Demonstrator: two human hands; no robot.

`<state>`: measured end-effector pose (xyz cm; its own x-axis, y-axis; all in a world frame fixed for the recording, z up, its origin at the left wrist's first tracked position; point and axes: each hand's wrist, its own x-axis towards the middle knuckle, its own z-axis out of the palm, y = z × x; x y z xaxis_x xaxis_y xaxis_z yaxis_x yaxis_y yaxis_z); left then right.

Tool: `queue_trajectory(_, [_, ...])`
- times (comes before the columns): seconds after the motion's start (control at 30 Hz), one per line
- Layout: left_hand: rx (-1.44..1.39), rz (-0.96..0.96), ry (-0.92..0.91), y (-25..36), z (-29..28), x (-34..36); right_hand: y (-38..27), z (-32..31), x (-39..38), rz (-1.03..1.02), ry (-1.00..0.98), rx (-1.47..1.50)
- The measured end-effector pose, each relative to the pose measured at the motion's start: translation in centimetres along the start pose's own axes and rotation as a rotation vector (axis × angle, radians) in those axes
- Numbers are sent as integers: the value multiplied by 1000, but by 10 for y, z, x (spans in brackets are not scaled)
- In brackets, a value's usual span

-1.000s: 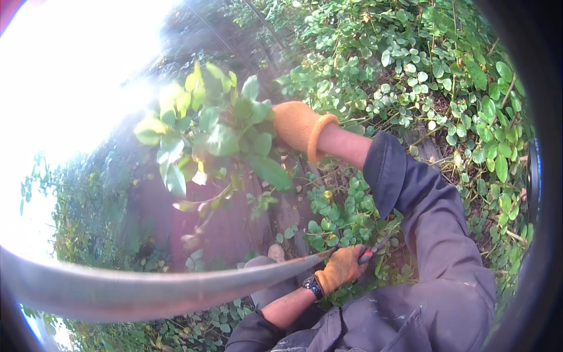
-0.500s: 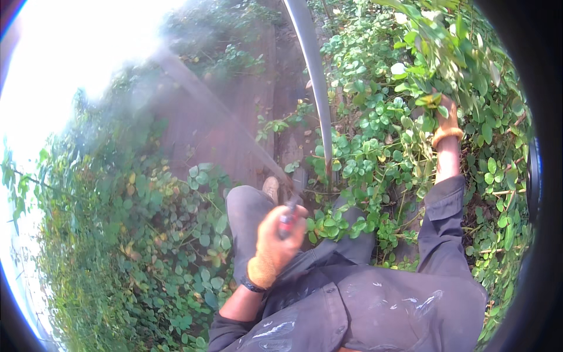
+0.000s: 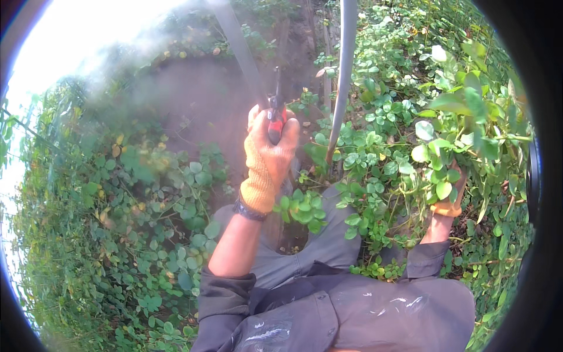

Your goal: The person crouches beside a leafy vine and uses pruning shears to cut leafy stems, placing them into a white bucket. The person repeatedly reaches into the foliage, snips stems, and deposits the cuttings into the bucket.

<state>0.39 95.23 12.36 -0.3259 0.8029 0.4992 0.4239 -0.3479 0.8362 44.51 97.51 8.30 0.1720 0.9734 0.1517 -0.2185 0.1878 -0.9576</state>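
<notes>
My left hand (image 3: 267,161), in an orange knit glove, is closed around pruning shears (image 3: 275,126) with red and black handles. Their dark, narrow tip points away from me, over the strip of bare ground. At the right, my gloved right hand (image 3: 448,205) is low among the plants, closed on a bunch of leafy stems (image 3: 443,146). Leaves cover most of its fingers; the orange cuff and part of the glove show. The bunch spreads up and over that hand, its nearest leaves slightly blurred.
A grey curved pole (image 3: 345,70) rises between my hands, and a second grey pole (image 3: 237,44) slants at upper left. Dense bushes (image 3: 146,234) stand left and right of a brown dirt strip (image 3: 190,102). Glare whitens the upper left. My bent legs are below.
My left hand has moved up and forward with the pruning shears, away from my knee. My right hand has come down and closer to me, and the leafy bunch has dropped with it.
</notes>
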Motion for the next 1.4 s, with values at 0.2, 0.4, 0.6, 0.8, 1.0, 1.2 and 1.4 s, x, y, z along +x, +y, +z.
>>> queue_trajectory(0.2, [136, 84, 49, 5, -1, 1, -27, 7, 53, 64, -289, 135])
queue_trajectory(0.4, [132, 108, 108, -1, 6, 0, 4, 57, 72, -12, -164, -46])
queue_trajectory(0.6, [203, 235, 64, -8, 4, 7, 30, 108, 57, 5, -183, -500])
queue_trajectory(0.8, [91, 222, 66, -17, 2, 5, 52, 131, 26, -8, -306, -798])
queue_trajectory(1.0, [48, 162, 53, -11, -4, -2, 63, 178, -16, -81, -529, -899])
queue_trajectory(1.2, [125, -113, -286, -38, -26, -16, 112, 246, -48, -146, -984, -821])
queue_trajectory(1.4, [525, -759, -275, -83, -120, -90, 129, 285, -89, -184, -1256, -736])
